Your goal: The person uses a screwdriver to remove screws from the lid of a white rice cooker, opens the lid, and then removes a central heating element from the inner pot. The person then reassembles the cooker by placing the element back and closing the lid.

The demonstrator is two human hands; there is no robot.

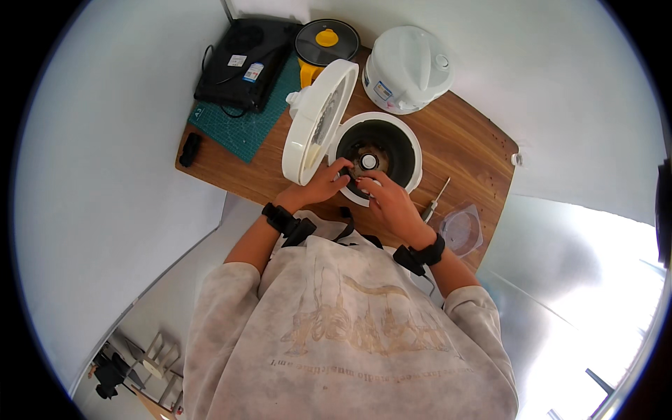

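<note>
In front of me stands a white rice cooker with its lid tipped up to the left. Its dark inside is bared, with a round white-topped heater centre at the bottom. My left hand is at the near left rim, fingers curled, thumb and forefinger close together. Beside it my right hand reaches over the near rim, its fingers bent together and pointing inward. Both sets of fingertips nearly meet just inside the cooker. Whatever small thing lies between them cannot be made out.
A screwdriver and a clear plastic tray lie right of the cooker. Behind it stand another white cooker and a yellow-handled pot. At left, a black appliance rests on a green cutting mat, near a small black object.
</note>
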